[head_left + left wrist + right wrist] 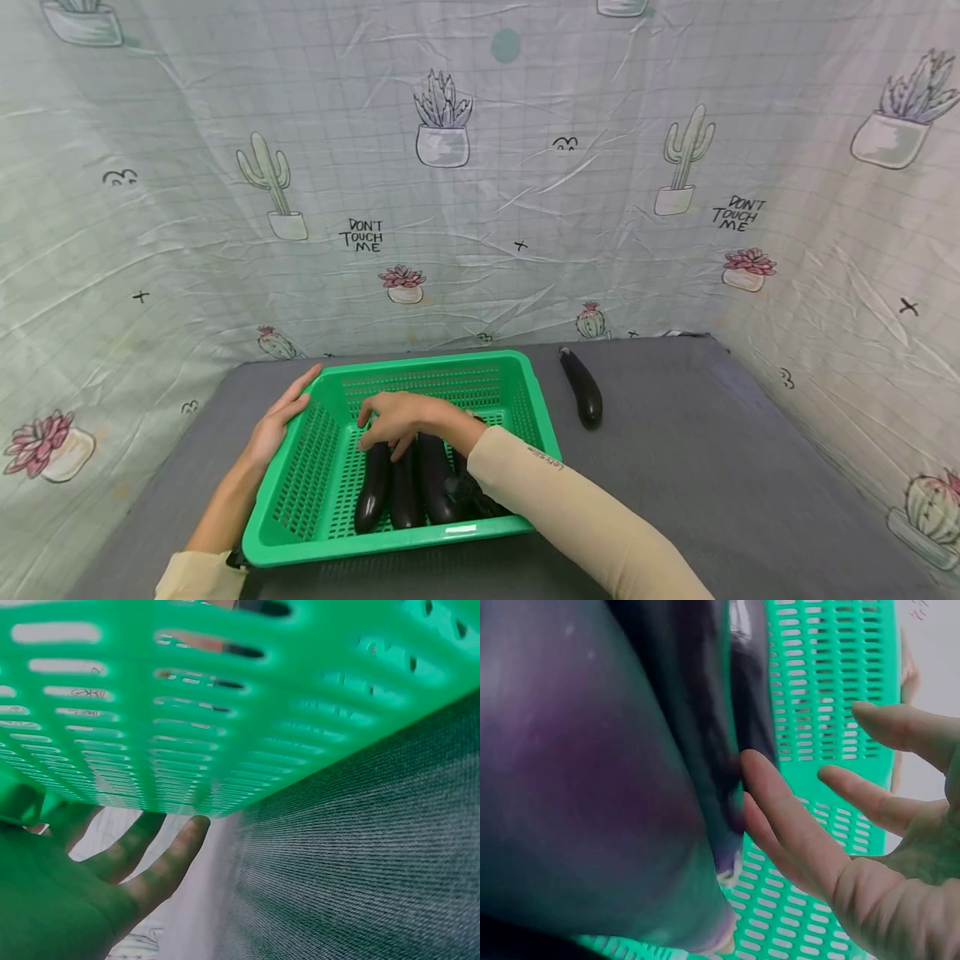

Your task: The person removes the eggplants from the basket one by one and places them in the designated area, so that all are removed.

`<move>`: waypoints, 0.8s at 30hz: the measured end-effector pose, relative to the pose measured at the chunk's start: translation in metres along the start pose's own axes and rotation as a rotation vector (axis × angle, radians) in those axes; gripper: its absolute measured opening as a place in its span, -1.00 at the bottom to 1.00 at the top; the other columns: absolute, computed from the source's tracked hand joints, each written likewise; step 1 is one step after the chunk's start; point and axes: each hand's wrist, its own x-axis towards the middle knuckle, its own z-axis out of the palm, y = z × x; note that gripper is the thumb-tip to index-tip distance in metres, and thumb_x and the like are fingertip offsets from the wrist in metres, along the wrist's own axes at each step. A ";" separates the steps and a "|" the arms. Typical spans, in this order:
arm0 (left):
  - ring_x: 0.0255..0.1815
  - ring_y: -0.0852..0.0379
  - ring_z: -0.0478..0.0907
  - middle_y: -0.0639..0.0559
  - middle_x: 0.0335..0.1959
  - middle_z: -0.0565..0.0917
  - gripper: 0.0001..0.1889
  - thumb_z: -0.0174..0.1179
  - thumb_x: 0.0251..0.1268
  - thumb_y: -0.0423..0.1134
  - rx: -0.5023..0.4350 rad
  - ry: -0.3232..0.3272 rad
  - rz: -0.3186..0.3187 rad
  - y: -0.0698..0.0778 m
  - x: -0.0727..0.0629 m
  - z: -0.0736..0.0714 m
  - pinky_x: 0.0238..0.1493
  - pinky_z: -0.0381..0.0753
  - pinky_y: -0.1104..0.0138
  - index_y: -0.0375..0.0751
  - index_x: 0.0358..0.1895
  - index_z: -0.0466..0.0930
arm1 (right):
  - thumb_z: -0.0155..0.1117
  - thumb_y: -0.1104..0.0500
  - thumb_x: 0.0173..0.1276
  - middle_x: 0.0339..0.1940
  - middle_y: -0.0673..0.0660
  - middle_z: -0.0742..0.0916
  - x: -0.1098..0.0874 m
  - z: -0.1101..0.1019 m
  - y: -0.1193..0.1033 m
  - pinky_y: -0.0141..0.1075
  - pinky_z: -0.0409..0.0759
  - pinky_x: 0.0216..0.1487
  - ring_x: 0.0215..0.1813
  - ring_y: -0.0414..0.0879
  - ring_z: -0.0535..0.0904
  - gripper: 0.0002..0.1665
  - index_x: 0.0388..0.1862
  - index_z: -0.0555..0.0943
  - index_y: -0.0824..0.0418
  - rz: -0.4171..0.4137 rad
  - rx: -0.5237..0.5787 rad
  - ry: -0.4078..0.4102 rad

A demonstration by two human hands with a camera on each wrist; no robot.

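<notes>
A green slatted plastic basket (427, 363) stands on the grey cloth, with several dark purple eggplants (437, 475) lying side by side in it. My left hand (272, 427) rests along the basket's outer left side, fingers extended by its rim; the left wrist view shows the fingers (176, 859) spread against the slatted wall. Inside the basket, my right hand (405, 417) reaches over the stem ends of the eggplants on the left. Its fingers are spread, and in the right wrist view one fingertip meets a slim eggplant (751, 690). The right forearm partly covers the rightmost eggplants.
Right of the basket, a single eggplant (582, 387) lies on the grey cloth (712, 467). A pale curtain (525, 192) printed with potted cacti hangs behind the table and along both sides.
</notes>
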 end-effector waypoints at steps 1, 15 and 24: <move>0.65 -0.48 -0.46 -0.43 0.69 -0.31 -0.38 -0.34 0.77 -0.18 0.000 0.000 -0.001 0.000 0.000 0.000 0.55 -0.29 -0.32 -0.39 0.67 -0.21 | 0.30 0.17 0.53 0.48 0.23 0.49 0.002 0.001 0.000 -0.22 0.79 -0.13 0.09 0.10 0.67 -0.43 0.45 0.46 0.26 0.000 -0.007 -0.002; 0.66 -0.47 -0.48 -0.41 0.69 -0.33 -0.38 -0.33 0.77 -0.18 -0.004 0.002 -0.004 0.002 -0.001 0.000 0.48 -0.35 -0.46 -0.38 0.68 -0.21 | 0.36 0.13 0.49 0.43 0.06 0.54 0.013 0.016 -0.007 -0.29 0.75 -0.18 0.02 -0.15 0.64 -0.49 0.38 0.57 0.12 0.027 -0.149 -0.045; 0.33 0.70 0.18 -0.46 0.67 -0.36 -0.39 -0.39 0.78 -0.15 -0.025 -0.028 0.031 -0.001 -0.003 0.001 0.18 0.30 0.65 -0.34 0.69 -0.25 | 0.41 0.08 0.46 0.42 -0.09 0.56 0.019 0.023 -0.005 -0.35 0.74 -0.18 -0.06 -0.25 0.68 -0.56 0.29 0.65 -0.04 0.020 -0.246 -0.113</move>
